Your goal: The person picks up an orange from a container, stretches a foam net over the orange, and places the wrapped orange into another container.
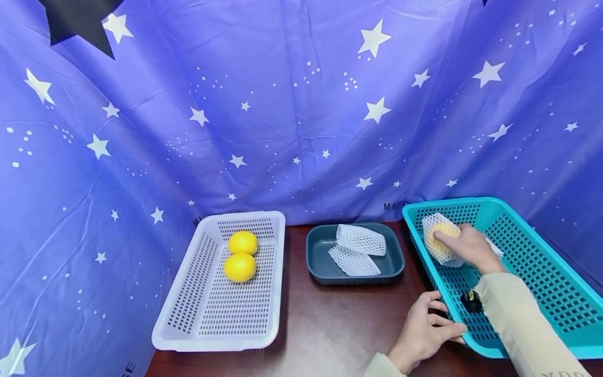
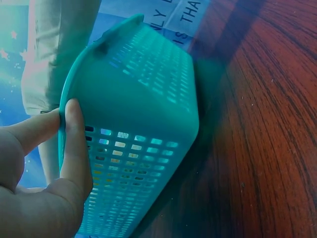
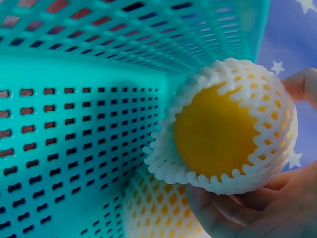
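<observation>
My right hand (image 1: 471, 247) holds a round yellow fruit (image 3: 215, 134) in a white foam net sleeve, inside the far left part of the teal basket (image 1: 452, 202). Through the open end of the net, the fruit's bare yellow skin shows in the right wrist view. Below it lies another netted yellow fruit (image 3: 153, 213), partly hidden by my fingers. My left hand (image 1: 424, 327) pinches the basket's near left rim between thumb and finger, as the left wrist view (image 2: 54, 198) confirms.
Two bare yellow fruits (image 1: 241, 267) lie in a white basket (image 1: 162, 335) on the left. Between the baskets, a dark tray (image 1: 320, 256) holds two foam nets (image 1: 360, 240). A small dark thing (image 1: 470, 302) shows beside my right cuff. A blue starry cloth (image 1: 292, 104) hangs behind.
</observation>
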Demonstrator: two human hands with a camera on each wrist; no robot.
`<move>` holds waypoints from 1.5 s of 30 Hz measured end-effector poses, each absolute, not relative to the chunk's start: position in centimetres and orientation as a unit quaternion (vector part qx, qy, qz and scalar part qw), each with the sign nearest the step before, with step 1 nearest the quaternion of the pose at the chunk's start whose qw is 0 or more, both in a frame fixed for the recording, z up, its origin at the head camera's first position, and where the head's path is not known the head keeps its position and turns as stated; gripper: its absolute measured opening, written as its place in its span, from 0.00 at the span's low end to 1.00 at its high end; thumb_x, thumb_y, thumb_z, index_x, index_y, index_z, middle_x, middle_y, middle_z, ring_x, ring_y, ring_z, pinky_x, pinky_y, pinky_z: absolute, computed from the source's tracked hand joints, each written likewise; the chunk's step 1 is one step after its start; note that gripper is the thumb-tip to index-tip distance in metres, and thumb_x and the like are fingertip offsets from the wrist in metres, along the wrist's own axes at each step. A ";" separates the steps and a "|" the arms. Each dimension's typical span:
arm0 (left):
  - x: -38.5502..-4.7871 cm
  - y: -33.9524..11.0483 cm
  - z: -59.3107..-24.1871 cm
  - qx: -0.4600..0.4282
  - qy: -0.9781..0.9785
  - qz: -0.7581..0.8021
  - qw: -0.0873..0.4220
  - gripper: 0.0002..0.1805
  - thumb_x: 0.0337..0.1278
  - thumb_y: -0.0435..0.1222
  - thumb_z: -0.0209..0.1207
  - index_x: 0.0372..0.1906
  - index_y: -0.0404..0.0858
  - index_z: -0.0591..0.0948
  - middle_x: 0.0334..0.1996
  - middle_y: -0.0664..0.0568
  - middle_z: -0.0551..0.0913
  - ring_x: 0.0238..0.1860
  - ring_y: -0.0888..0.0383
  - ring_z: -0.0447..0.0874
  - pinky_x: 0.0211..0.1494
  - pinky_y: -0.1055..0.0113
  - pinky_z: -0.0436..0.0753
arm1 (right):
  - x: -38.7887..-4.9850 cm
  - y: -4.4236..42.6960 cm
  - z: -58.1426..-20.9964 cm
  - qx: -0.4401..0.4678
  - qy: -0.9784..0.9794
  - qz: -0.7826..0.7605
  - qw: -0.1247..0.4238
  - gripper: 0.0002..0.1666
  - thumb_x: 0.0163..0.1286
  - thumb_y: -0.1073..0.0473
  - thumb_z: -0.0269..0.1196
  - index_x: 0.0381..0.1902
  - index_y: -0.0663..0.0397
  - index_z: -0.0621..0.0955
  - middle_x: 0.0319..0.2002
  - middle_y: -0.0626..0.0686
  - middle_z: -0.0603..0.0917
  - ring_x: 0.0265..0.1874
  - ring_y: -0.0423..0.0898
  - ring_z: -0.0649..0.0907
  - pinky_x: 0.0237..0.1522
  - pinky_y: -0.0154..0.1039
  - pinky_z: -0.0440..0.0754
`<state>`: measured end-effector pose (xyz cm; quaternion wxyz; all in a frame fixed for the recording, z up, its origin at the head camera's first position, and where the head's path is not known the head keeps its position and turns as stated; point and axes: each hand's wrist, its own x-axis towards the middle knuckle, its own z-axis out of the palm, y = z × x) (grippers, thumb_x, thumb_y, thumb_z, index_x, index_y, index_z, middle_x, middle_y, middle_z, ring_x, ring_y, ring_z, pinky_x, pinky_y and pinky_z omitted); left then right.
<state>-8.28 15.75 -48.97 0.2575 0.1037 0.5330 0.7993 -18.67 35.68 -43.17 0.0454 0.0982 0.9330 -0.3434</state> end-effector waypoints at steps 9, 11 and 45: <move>-8.3 15.5 -48.5 0.104 0.562 0.783 0.248 0.31 0.51 0.19 0.65 0.58 0.43 0.73 0.39 0.59 0.76 0.30 0.64 0.85 0.32 0.68 0.87 | -19.6 35.4 -43.9 0.105 0.950 -0.292 0.018 0.60 0.70 0.33 0.55 0.67 0.87 0.53 0.56 0.85 0.66 0.47 0.74 0.76 0.36 0.59 0.81; -8.3 15.5 -48.4 0.106 0.563 0.781 0.248 0.31 0.51 0.20 0.65 0.59 0.43 0.73 0.40 0.59 0.76 0.31 0.65 0.85 0.32 0.68 0.87 | -19.8 35.2 -44.2 0.107 0.956 -0.273 0.000 0.59 0.69 0.34 0.57 0.67 0.88 0.55 0.56 0.85 0.67 0.46 0.75 0.76 0.37 0.62 0.80; -8.2 15.6 -48.7 0.099 0.563 0.778 0.260 0.31 0.52 0.20 0.65 0.61 0.42 0.72 0.41 0.59 0.77 0.31 0.62 0.86 0.33 0.66 0.87 | -20.2 34.5 -43.7 0.063 0.972 -0.216 0.068 0.42 0.70 0.49 0.60 0.58 0.87 0.62 0.56 0.87 0.61 0.51 0.79 0.67 0.41 0.66 0.75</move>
